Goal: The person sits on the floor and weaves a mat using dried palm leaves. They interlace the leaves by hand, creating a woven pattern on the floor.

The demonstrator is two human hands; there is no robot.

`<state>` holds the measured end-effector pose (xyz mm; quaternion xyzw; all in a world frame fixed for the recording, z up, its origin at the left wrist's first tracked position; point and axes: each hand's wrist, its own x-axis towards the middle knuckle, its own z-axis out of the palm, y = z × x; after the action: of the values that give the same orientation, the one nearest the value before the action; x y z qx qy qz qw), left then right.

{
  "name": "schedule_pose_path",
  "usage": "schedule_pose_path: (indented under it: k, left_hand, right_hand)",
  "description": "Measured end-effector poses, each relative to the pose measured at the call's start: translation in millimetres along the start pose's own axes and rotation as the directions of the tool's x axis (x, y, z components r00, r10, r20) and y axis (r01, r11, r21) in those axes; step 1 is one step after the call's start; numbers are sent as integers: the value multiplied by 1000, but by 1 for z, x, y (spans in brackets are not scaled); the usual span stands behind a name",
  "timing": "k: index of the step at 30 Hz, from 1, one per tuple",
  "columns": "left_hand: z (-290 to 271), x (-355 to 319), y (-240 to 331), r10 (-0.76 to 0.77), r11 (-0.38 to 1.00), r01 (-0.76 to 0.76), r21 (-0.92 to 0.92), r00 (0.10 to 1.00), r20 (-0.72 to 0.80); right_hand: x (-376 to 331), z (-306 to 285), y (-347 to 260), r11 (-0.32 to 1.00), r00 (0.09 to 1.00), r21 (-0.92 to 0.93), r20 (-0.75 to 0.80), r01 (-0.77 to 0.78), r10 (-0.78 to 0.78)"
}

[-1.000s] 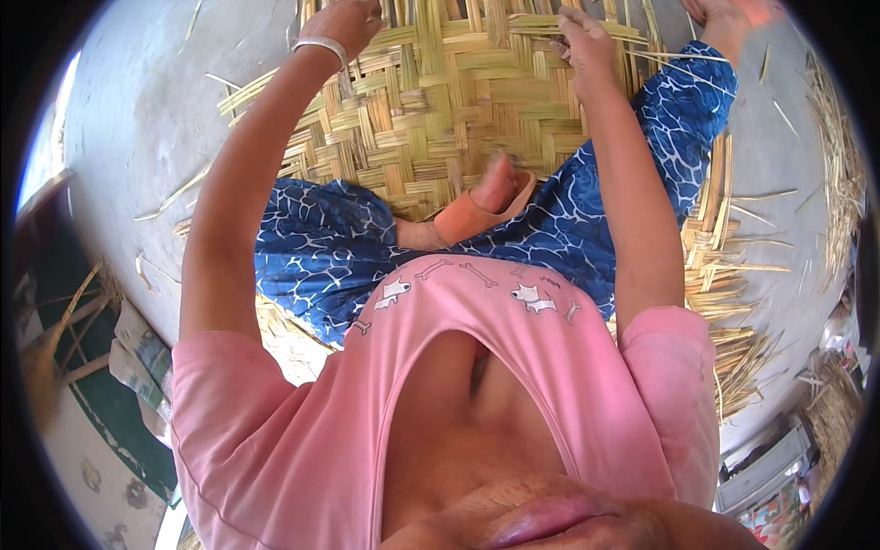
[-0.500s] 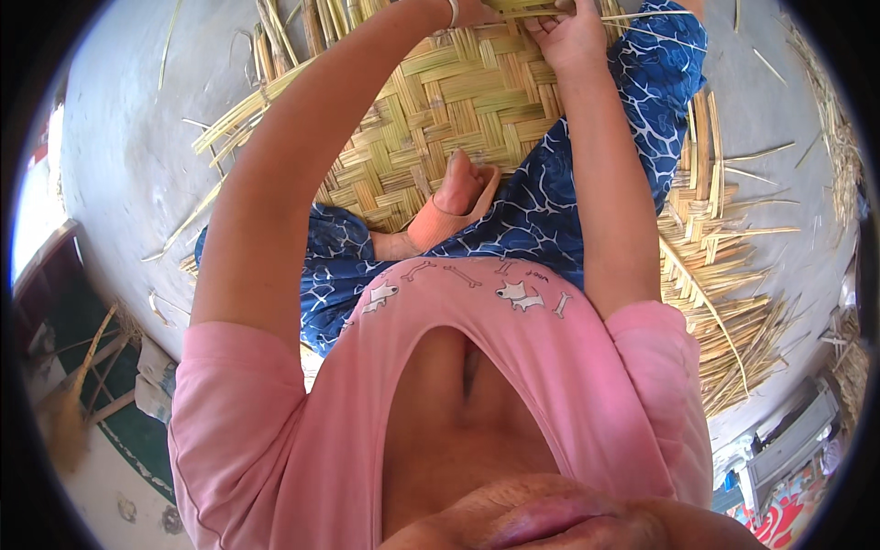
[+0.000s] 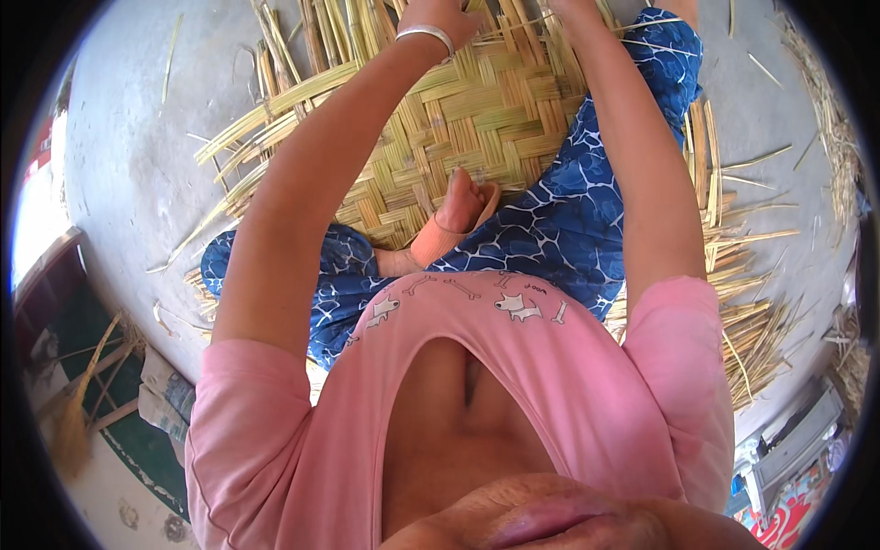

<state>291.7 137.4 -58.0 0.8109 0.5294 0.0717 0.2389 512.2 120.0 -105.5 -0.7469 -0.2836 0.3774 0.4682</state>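
Green-gold plaited mat (image 3: pixel 477 119): spread on the grey floor (image 3: pixel 156 128) before the seated person; a foot (image 3: pixel 456 209) in an orange slipper (image 3: pixel 435 240) rests by its near edge, and the legs in blue patterned trousers (image 3: pixel 568 211) flank it.
Left hand (image 3: pixel 443 16): beyond a silver bracelet (image 3: pixel 431 32), reaching over the mat toward its far edge, fingers bent downward; whether they grip a strip cannot be told.
Right hand (image 3: pixel 577 11): toward the far right corner of the mat, largely cut off from view; open or closed, one cannot tell.
Woven portion: a broad field between legs and hands, closely interlaced in a stepped twill; judged complete there.
Unwoven portion: loose strips (image 3: pixel 321 37) project past the far edge, with a fringe of ends (image 3: pixel 266 119) at the left edge; the work appears well advanced, the borders apparently left to finish.
Right-hand splints (image 3: pixel 733 312): a fan of ends beside the leg; whether they belong to the same mat is unclear.
Lettering: one tiny dark word (image 3: pixel 532 287) on the pink T-shirt (image 3: pixel 522 394), among cartoon dogs (image 3: pixel 518 307) and bones (image 3: pixel 458 288); no brand or label is discernible on the mat.
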Motion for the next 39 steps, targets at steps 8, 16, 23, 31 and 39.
schedule_pose_path:
  k: [8,16,23,31,39]
  left_hand:
    - [8,6,-14,131,988,-143,54,975,181]
    - [-29,0,33,90,913,-264,311,874,477]
    - [-36,-19,29,117,973,-166,160,954,277]
    - [-39,-21,9,251,968,-246,-49,935,251]
    - [-42,-25,23,108,989,-87,-123,979,175]
  right_hand:
    - [35,3,1,989,966,-65,-217,130,-141]
    - [44,-23,22,931,881,167,412,-323,232]
    - [49,-36,8,785,612,338,788,-520,66]
    - [22,-26,-23,872,608,210,785,-443,120]
    - [83,-23,50,829,585,413,800,-376,-133]
